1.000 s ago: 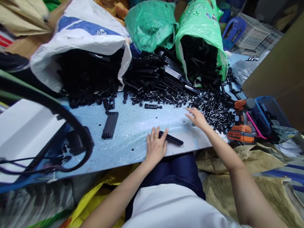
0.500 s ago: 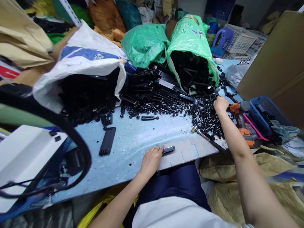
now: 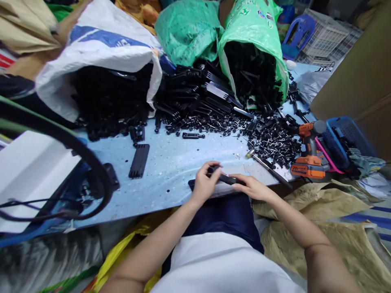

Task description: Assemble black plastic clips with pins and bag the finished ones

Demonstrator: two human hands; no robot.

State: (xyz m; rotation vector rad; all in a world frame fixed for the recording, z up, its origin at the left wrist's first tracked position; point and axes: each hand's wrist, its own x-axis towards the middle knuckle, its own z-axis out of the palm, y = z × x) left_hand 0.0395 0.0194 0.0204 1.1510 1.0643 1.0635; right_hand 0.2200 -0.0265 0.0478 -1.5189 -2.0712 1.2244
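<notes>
Near the table's front edge, my left hand point(image 3: 204, 183) has its fingers closed around one end of a slim black plastic part point(image 3: 226, 179). The other end is pinched by my right hand point(image 3: 252, 187). Beneath my left hand, a second dark piece point(image 3: 191, 184) lies on the table, partly covered. A flat black slotted plate point(image 3: 139, 160) rests farther left. Beyond my hands is a small black jointed part point(image 3: 193, 135). To the right lies a hammer point(image 3: 266, 166) with a brass-coloured head, beside a heap of black-headed screws or pins point(image 3: 271, 142).
An orange and grey cordless drill point(image 3: 310, 169) stands at the right, by a blue basket point(image 3: 351, 122). At the back, a white sack point(image 3: 104, 57) and a green bag point(image 3: 253, 30) spill black parts. A thick black hose point(image 3: 88, 156) curves over the left side.
My right hand has come back from the heap by the drill to meet my left hand. Both now hold a black part. The view has tilted downward.
</notes>
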